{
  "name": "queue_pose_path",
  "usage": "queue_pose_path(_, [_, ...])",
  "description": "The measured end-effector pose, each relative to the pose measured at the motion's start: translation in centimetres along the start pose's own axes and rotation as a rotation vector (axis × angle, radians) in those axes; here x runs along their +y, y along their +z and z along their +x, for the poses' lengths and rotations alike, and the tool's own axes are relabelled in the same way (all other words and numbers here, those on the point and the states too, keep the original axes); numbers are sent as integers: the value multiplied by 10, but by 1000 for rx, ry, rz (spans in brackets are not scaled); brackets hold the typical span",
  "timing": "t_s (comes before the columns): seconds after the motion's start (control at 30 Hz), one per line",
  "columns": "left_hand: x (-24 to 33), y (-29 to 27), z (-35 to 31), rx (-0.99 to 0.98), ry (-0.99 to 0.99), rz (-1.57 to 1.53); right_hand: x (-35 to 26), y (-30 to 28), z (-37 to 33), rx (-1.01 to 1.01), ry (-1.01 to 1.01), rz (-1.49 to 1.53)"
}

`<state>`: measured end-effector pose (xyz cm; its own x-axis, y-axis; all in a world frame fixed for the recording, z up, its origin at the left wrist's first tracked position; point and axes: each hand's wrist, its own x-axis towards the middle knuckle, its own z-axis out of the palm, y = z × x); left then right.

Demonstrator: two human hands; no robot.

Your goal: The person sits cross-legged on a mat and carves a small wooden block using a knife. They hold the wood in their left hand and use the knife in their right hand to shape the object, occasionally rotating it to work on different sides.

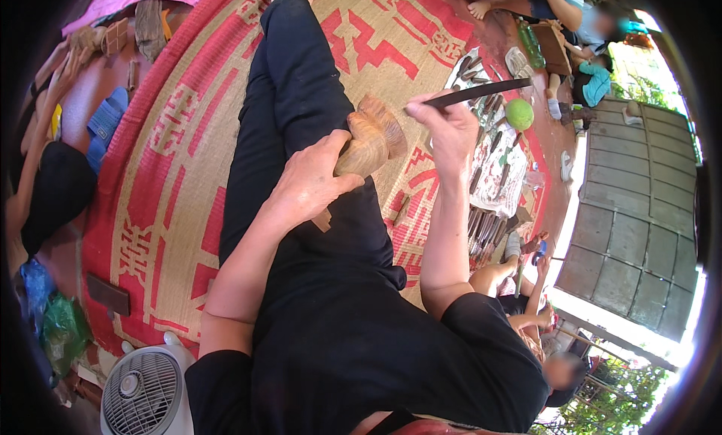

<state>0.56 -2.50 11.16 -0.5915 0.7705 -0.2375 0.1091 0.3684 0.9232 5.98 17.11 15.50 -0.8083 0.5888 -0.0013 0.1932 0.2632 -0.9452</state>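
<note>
My left hand (312, 180) grips a carved wooden piece (371, 138), light brown with curved ridges, resting on my thigh in black trousers (301, 96). Just to its right, my right hand (447, 130) is raised and pinches a long dark chisel (481, 92) that points up and to the right, its near end close to the carving's edge.
I sit on a red and tan woven mat (180, 126). Several dark chisels lie on a cloth (496, 171) to my right, near a green ball (519, 114). Other people sit at the right and top right. A white fan (147, 393) stands at lower left, blue sandals (105, 123) at left.
</note>
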Motion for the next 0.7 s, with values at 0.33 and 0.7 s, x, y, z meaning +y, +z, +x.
queue_pose_path(0.33, [-1, -1, 0, 7, 0, -15, 5, -10, 2, 88, -1, 17])
queue_pose_path(0.7, [4, -5, 0, -61, -43, -55, 19, -5, -4, 142, 7, 24])
